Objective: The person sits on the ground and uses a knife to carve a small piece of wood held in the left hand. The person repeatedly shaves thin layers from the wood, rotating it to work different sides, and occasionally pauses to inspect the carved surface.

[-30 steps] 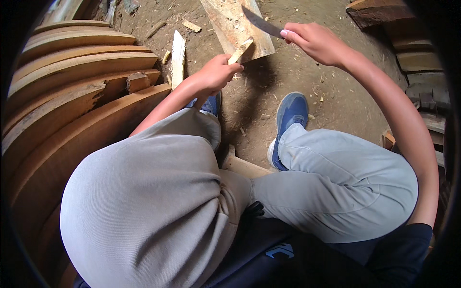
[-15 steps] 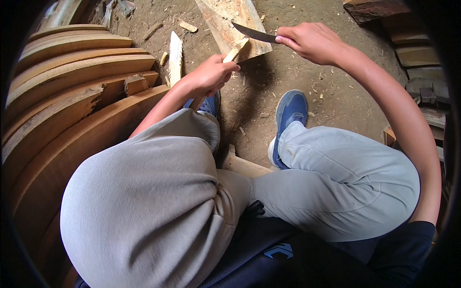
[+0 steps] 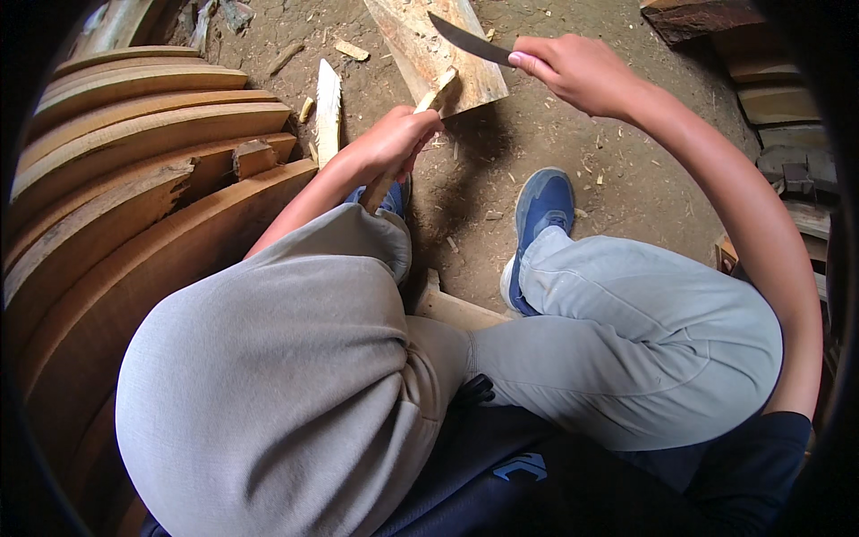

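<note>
Here is the left hand, fingers clamped around a narrow stick, its pale top end jutting out past the knuckles, and a browner length that looks like the same piece showing below the fist near the trouser leg. That grip sits well down from the top, presumably so the exposed end is clear of the fingers. And look where that end is: over the near part of a flat, weathered board, which probably serves as a backing, though whether wood touches wood I cannot tell from up here. Across to the right hand, fingers closed together on the knife, the handle hidden inside the fist, the dark curved blade pointing away to the left, above the stick and apart from it. Holding it by the very back leaves the full blade free (which side is the sharp one, this view will not say). Down below, the blue right shoe and the mostly hidden left shoe are planted wide, a stance that likely gives both arms room. Pale chips dot the dirt floor, a jagged split piece lies left of the board, and curved-looking planks fill the left side, the fisheye lens bending their edges.
</note>
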